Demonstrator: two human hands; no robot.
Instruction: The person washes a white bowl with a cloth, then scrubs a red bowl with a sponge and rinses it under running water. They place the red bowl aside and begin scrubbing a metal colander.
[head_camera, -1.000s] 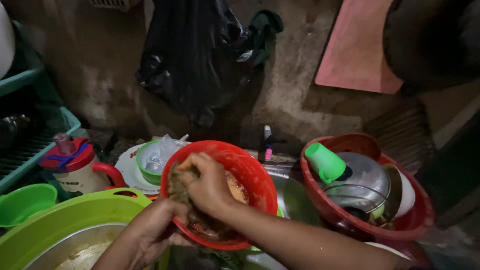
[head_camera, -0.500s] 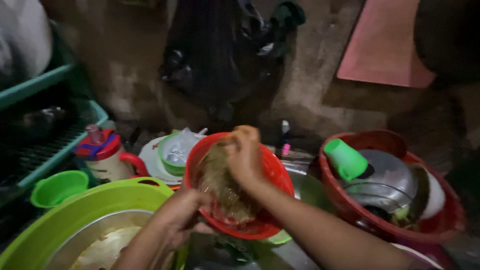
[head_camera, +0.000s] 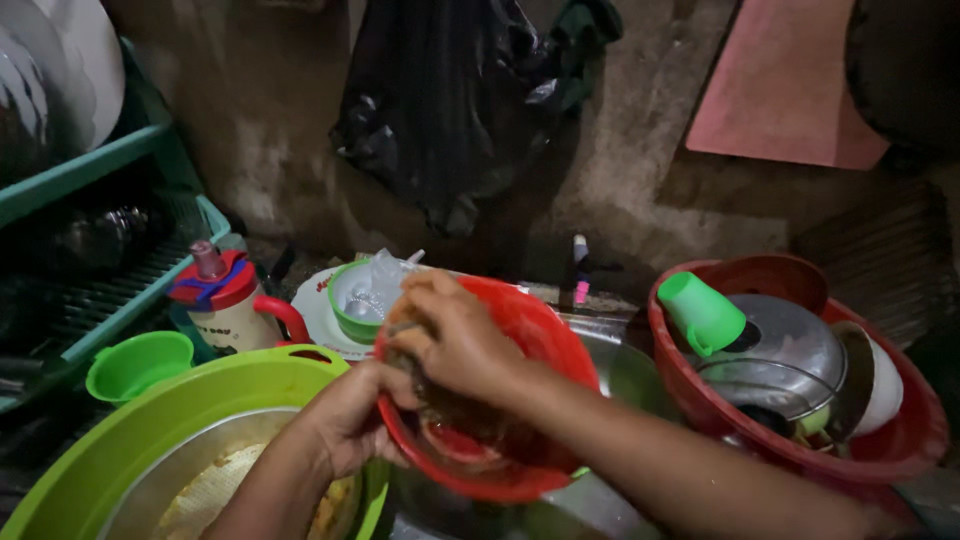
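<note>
My left hand (head_camera: 350, 415) grips the near left rim of a red plastic bowl (head_camera: 545, 340), which is tilted toward me. Inside the bowl, my right hand (head_camera: 450, 335) presses a brownish scrubbing pad (head_camera: 445, 405) against the bowl's wet inner wall. The pad is mostly hidden under my fingers. Both hands work above a sink area between a large green basin (head_camera: 130, 440) on the left and a red tub (head_camera: 880, 450) on the right.
The green basin holds a metal pan (head_camera: 190, 480). The red tub holds a green cup (head_camera: 700, 312), a metal lid (head_camera: 790, 345) and other dishes. A red-topped jug (head_camera: 225, 300), a small green bowl (head_camera: 135, 362) and a green rack (head_camera: 120, 250) stand left. A black bag (head_camera: 440, 100) hangs on the wall.
My right hand has moved with the pad from the bowl's far rim down to its left inner side. The view has shifted slightly; my left hand keeps its hold on the rim.
</note>
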